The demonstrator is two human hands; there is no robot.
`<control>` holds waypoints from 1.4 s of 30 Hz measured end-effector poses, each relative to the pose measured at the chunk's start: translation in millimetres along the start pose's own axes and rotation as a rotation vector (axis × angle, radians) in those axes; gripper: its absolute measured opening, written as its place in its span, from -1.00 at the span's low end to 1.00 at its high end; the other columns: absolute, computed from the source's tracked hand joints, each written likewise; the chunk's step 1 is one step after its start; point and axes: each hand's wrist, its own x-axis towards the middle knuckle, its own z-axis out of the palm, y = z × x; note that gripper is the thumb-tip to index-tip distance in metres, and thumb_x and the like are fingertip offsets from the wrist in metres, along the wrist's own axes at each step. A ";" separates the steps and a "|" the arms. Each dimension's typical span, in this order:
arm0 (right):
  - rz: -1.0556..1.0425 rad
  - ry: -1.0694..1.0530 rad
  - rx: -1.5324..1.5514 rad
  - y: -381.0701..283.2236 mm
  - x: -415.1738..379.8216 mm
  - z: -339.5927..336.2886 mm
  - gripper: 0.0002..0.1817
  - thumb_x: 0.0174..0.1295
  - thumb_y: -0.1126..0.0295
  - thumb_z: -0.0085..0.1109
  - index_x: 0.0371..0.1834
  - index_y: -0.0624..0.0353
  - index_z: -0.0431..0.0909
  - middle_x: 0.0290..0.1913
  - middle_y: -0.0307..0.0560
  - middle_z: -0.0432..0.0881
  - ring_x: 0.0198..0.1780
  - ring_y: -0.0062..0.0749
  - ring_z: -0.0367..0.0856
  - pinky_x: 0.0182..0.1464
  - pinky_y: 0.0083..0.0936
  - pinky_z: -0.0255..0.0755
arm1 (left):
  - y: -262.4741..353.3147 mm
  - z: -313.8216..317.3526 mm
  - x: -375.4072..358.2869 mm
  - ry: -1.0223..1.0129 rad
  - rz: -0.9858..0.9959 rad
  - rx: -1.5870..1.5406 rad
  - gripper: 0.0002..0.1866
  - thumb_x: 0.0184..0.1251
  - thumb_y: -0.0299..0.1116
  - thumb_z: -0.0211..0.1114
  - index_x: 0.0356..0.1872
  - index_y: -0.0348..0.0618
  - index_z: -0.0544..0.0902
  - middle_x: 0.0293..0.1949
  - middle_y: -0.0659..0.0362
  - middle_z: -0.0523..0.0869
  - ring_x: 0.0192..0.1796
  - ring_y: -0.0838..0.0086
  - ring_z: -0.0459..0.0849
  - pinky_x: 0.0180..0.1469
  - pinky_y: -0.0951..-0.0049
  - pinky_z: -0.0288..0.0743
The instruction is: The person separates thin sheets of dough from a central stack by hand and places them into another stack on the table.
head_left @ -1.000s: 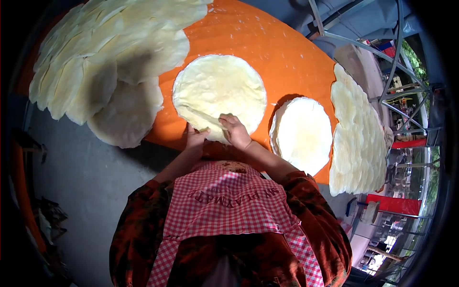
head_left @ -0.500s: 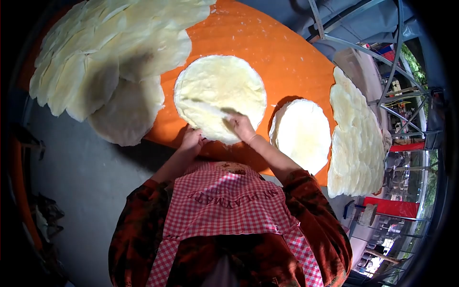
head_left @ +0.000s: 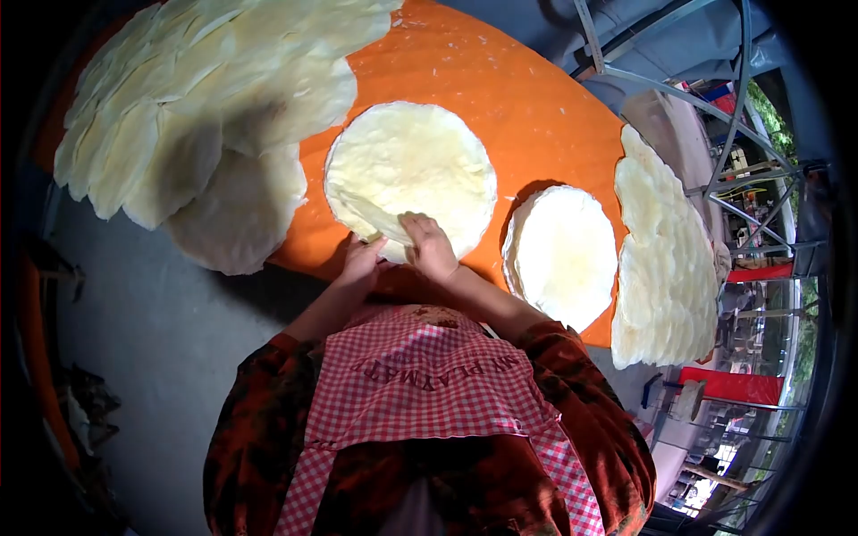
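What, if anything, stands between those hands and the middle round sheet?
Nothing visible: the right hand holds the round sheet by its folded near edge, the left hand is at that edge, and the other stack sits off right.

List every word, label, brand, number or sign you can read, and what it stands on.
"MY PLAYMATE", upside down to the camera, on the pink-and-white checked apron.
Background at the right: too small and blurred to tell whether any lettering is there.
No other text can be read.

Pale round sheet (head_left: 416, 161), near edge folded up, lying on orange table (head_left: 536, 134).
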 end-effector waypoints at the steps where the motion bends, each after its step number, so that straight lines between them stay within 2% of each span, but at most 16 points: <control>1: 0.013 -0.036 0.005 10.0 4.7 0.8 -0.46 0.03 0.50 0.31 0.17 0.22 0.50 0.17 0.03 0.54 0.18 -0.08 0.48 0.15 -0.32 0.45 | -1.3 -0.5 1.0 0.016 0.003 0.028 -0.45 0.38 -0.52 0.15 0.31 0.03 0.17 0.19 0.02 0.47 0.09 0.20 0.60 -0.11 0.14 0.65; 2: -0.108 0.098 0.094 36.9 15.5 13.8 -0.43 0.05 0.58 0.29 0.22 0.11 0.50 0.05 0.00 0.63 0.02 -0.22 0.60 0.05 -0.36 0.53 | -2.7 -0.7 2.6 0.032 0.006 0.058 -0.45 0.38 -0.52 0.14 0.32 0.03 0.16 0.21 0.02 0.46 0.10 0.18 0.60 -0.11 0.10 0.65; 3: 0.303 -0.084 0.321 17.2 41.6 -30.2 -0.56 0.14 0.59 0.16 0.14 0.06 0.58 -0.10 0.02 0.69 -0.17 -0.28 0.66 -0.06 -0.36 0.55 | -3.4 0.4 6.6 0.050 0.018 0.088 -0.45 0.37 -0.53 0.15 0.31 0.02 0.17 0.20 0.01 0.46 0.09 0.18 0.60 -0.11 0.09 0.66; 5: 0.489 -0.144 0.017 18.7 100.0 -124.0 -0.73 0.29 0.50 -0.03 -0.10 0.10 0.70 -0.33 -0.03 0.72 -0.34 -0.34 0.66 -0.25 -0.42 0.55 | -10.4 -3.4 11.1 0.093 0.027 0.159 -0.44 0.35 -0.56 0.16 0.31 -0.01 0.17 0.19 -0.01 0.47 0.08 0.17 0.60 -0.11 0.08 0.66; 6: 0.438 0.029 0.249 84.0 120.3 -136.8 -0.77 0.29 0.43 0.05 -0.10 0.16 0.68 -0.41 -0.05 0.72 -0.35 -0.42 0.68 -0.30 -0.43 0.56 | -16.3 -7.5 14.1 0.087 0.054 0.160 -0.44 0.35 -0.55 0.16 0.31 -0.02 0.18 0.18 -0.02 0.48 0.09 0.16 0.60 -0.11 0.08 0.67; 8: 0.230 0.181 -0.115 66.9 155.6 -228.0 -0.77 0.28 0.40 0.16 -0.07 0.25 0.64 -0.37 0.07 0.73 -0.35 -0.41 0.74 -0.28 -0.44 0.58 | -23.7 -13.0 24.9 0.065 0.116 0.157 -0.46 0.36 -0.53 0.16 0.30 -0.03 0.19 0.16 -0.03 0.50 0.10 0.15 0.59 -0.12 0.07 0.67; 11: 0.093 0.224 -0.015 14.0 151.0 -268.9 -0.79 0.09 0.45 0.20 -0.20 0.17 0.69 -0.37 0.13 0.69 -0.38 0.00 0.68 -0.27 -0.26 0.58 | 3.0 1.5 -6.6 -0.024 0.015 -0.005 -0.49 0.40 -0.43 0.14 0.32 -0.08 0.22 0.17 -0.01 0.51 0.14 0.15 0.58 -0.02 0.07 0.63; 13: -0.082 0.212 -0.264 4.4 125.5 -234.6 -0.70 0.04 0.54 0.18 -0.12 0.12 0.69 -0.26 0.10 0.70 -0.27 -0.06 0.69 -0.17 -0.24 0.58 | 2.8 -19.3 0.1 -0.286 -0.105 -0.206 -0.46 0.37 -0.38 0.11 0.34 -0.17 0.22 0.22 0.01 0.50 0.18 0.18 0.57 0.12 0.11 0.55; 15: -0.121 0.208 -0.207 -1.1 90.9 -172.4 -0.63 -0.01 0.57 0.18 -0.07 0.09 0.68 -0.14 0.08 0.69 -0.15 -0.08 0.67 -0.09 -0.25 0.57 | 22.6 -19.4 -16.1 -0.510 -0.145 -0.356 -0.40 0.34 -0.32 0.11 0.36 -0.26 0.17 0.25 0.01 0.47 0.19 0.19 0.56 0.18 0.14 0.49; 18: -0.027 0.002 -0.167 11.9 33.6 -58.2 -0.64 0.02 0.42 0.35 -0.06 0.20 0.65 -0.09 0.04 0.68 -0.15 -0.05 0.66 -0.07 -0.28 0.59 | 14.3 -23.0 -12.8 -0.421 -0.052 -0.189 -0.37 0.26 -0.56 0.14 0.37 -0.11 0.18 0.24 0.04 0.47 0.20 0.20 0.56 0.16 0.18 0.55; 20: -0.141 0.009 -0.126 22.6 4.5 -8.2 -0.46 -0.13 0.56 0.31 0.06 0.19 0.58 0.03 0.01 0.61 0.03 -0.07 0.59 0.06 -0.30 0.53 | 14.3 -17.4 -12.0 -0.323 -0.048 -0.147 -0.34 0.26 -0.67 0.12 0.37 0.00 0.16 0.21 0.05 0.48 0.18 0.21 0.57 0.13 0.24 0.59; 21: -0.038 -0.055 -0.148 15.4 -2.2 -5.7 -0.38 -0.22 0.61 0.28 0.09 0.19 0.55 0.12 0.00 0.55 0.17 -0.07 0.49 0.19 -0.29 0.45 | 14.1 -18.0 -10.6 -0.326 -0.033 -0.136 -0.35 0.28 -0.65 0.12 0.37 0.00 0.15 0.21 0.05 0.48 0.18 0.22 0.57 0.13 0.24 0.59; 26: -0.039 -0.051 -0.053 17.4 -4.5 -12.9 -0.34 -0.17 0.63 0.31 0.17 0.17 0.52 0.18 -0.03 0.50 0.16 -0.09 0.47 0.18 -0.36 0.45 | 10.5 -15.1 -11.8 -0.288 -0.035 -0.125 -0.32 0.32 -0.62 0.12 0.40 0.06 0.09 0.22 0.05 0.48 0.17 0.23 0.58 0.11 0.23 0.61; 35: -0.038 -0.076 -0.023 5.9 -14.4 -20.9 -0.37 0.14 0.10 0.27 0.26 0.13 0.42 0.27 -0.02 0.40 0.31 -0.08 0.31 0.29 -0.21 0.27 | 8.5 -0.7 -16.4 -0.195 0.016 -0.042 -0.40 0.38 -0.50 0.17 0.34 0.16 0.15 0.17 0.13 0.51 0.11 0.30 0.61 0.00 0.25 0.65; 39: 0.017 0.002 -0.094 12.2 -9.5 -2.7 -0.32 0.05 0.24 0.27 0.29 0.18 0.36 0.22 0.10 0.47 0.24 -0.01 0.42 0.21 -0.21 0.38 | 5.7 2.8 -13.8 -0.101 0.014 0.028 -0.46 0.38 -0.52 0.15 0.30 0.13 0.19 0.16 0.16 0.51 0.07 0.33 0.63 -0.08 0.29 0.67; 42: 0.126 -0.115 -0.079 -6.0 7.0 -8.0 -0.29 -0.01 0.32 0.24 0.31 0.19 0.34 0.19 0.18 0.50 0.19 0.04 0.48 0.16 -0.19 0.43 | -2.2 4.7 -5.7 -0.055 0.035 0.044 -0.47 0.39 -0.54 0.12 0.31 0.12 0.22 0.17 0.17 0.52 0.06 0.33 0.64 -0.09 0.28 0.68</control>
